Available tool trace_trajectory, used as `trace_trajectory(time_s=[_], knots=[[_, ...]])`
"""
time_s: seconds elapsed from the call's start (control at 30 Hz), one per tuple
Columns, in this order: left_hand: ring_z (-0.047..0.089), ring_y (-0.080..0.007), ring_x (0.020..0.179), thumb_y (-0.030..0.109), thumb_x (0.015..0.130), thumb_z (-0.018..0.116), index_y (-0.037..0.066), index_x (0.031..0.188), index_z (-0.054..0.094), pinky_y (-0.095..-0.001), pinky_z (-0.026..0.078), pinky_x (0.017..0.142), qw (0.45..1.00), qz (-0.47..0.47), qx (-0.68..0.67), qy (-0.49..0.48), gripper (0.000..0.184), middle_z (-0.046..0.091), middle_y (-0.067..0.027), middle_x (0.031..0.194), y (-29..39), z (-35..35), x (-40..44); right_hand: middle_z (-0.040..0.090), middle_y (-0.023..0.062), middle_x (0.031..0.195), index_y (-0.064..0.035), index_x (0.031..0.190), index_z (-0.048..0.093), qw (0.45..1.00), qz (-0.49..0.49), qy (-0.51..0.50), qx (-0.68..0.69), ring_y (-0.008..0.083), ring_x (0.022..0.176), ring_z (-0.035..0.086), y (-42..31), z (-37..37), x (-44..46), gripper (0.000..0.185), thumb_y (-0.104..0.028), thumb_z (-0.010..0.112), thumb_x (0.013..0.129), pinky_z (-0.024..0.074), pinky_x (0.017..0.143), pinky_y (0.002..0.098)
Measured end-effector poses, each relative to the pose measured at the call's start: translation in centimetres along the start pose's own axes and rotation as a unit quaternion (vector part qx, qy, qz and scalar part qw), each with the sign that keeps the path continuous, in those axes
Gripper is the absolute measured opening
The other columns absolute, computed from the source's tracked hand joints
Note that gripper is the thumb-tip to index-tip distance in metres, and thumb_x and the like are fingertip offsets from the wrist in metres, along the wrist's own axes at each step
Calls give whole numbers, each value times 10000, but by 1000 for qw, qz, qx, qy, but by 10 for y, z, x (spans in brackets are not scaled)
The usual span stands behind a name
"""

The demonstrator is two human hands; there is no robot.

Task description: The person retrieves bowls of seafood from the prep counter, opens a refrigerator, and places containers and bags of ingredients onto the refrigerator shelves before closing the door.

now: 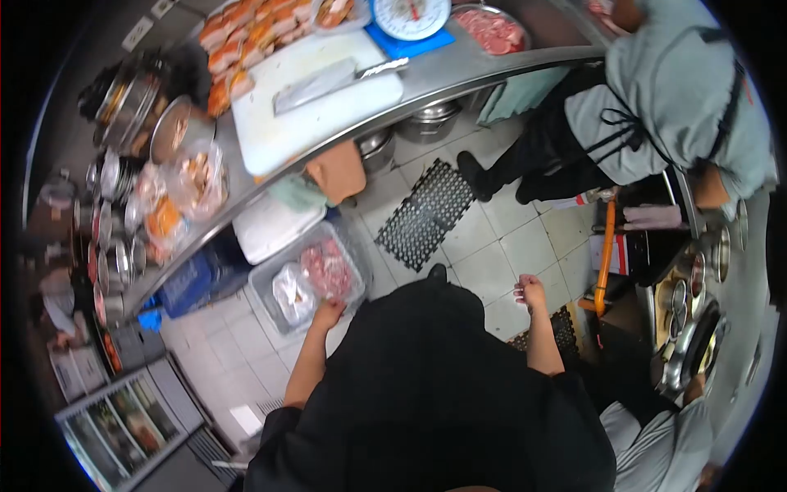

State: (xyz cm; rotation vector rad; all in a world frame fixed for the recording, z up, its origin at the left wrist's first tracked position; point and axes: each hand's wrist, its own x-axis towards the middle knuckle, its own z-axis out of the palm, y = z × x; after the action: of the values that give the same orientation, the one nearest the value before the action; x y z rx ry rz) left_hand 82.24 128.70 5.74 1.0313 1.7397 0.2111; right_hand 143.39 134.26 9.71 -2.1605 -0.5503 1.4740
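Note:
My left hand (329,313) hangs at the near corner of a clear plastic tub (261,289) on the floor; its fingers are blurred, and whether it touches the rim is unclear. Inside the tub lie pink raw meat (327,269) and a pale plastic-wrapped bundle (292,293). Off to the right, over the tiles, my right hand (530,292) has bent fingers with small gaps between them and nothing visible held.
A steel counter (484,70) holds a cutting board (287,135) with a knife (316,87), salmon-coloured pieces (246,33) and a scale (411,15). One co-worker (672,90) stands upper right, another (664,443) lower right. A black mat (426,215) lies ahead.

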Motion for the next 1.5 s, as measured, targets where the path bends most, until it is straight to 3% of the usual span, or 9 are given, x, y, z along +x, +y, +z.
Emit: trace_trajectory(time_s=[0.13,0.3,0.53,0.6,0.7,0.83,0.9,1.4,1.5], knots=[[642,-171,681,336,873,608,30,938,644,-317,490,643,993,11,-115,22,315,656,-89,739,-17,18,-17,620,114,897,-101,1102,559,975,185,-86,-86,268,693,631,100,-1,33,274,-233,525,865,528,548,439],[633,-181,612,345,860,606,23,916,639,-323,497,606,984,-116,-121,59,328,651,-89,716,-77,9,-61,629,74,872,-127,1079,562,951,-46,-178,-248,216,693,629,88,35,-19,236,-256,521,886,526,558,389],[583,-226,467,279,842,591,0,917,598,-376,521,575,958,-236,-146,67,289,614,-112,647,-205,6,-79,637,45,869,-147,1051,561,973,41,-135,-182,172,657,620,11,110,-51,176,-275,510,942,513,533,340],[607,-290,548,201,786,642,3,895,593,-411,523,615,995,32,6,94,231,622,-139,692,-253,15,-72,641,47,871,-149,1054,562,968,12,-154,-197,169,645,619,16,111,-32,181,-285,509,947,510,530,344],[619,-347,751,131,683,708,15,883,594,-442,513,697,964,-194,-153,95,258,626,-157,749,-206,6,-81,640,54,866,-149,1076,554,953,5,-166,-253,178,635,619,3,110,-22,199,-290,505,945,505,533,361],[660,-241,677,328,849,604,62,942,567,-354,495,484,984,4,-149,99,285,624,-78,811,-257,55,-55,641,60,867,-144,1079,550,936,-9,-155,-316,185,627,621,-36,112,-22,197,-274,503,938,508,538,368],[602,-354,925,202,749,628,41,887,600,-474,494,776,960,160,228,19,213,631,-167,895,-220,53,-66,641,64,858,-140,1066,553,946,15,-122,-301,193,619,624,-61,122,-27,187,-258,510,927,512,532,380],[641,-201,617,323,906,478,40,862,609,-398,533,502,902,-335,-254,105,315,624,-101,770,-125,-2,-68,659,44,843,-95,1101,586,911,-153,-235,-301,145,618,628,-209,257,42,225,-189,545,901,502,495,292],[646,-209,588,373,869,526,46,849,626,-376,535,515,940,-261,-196,101,343,623,-94,697,-147,-27,-18,675,46,891,-75,1153,590,868,-267,-279,-312,132,690,642,-261,291,46,272,-175,553,902,493,538,267]])
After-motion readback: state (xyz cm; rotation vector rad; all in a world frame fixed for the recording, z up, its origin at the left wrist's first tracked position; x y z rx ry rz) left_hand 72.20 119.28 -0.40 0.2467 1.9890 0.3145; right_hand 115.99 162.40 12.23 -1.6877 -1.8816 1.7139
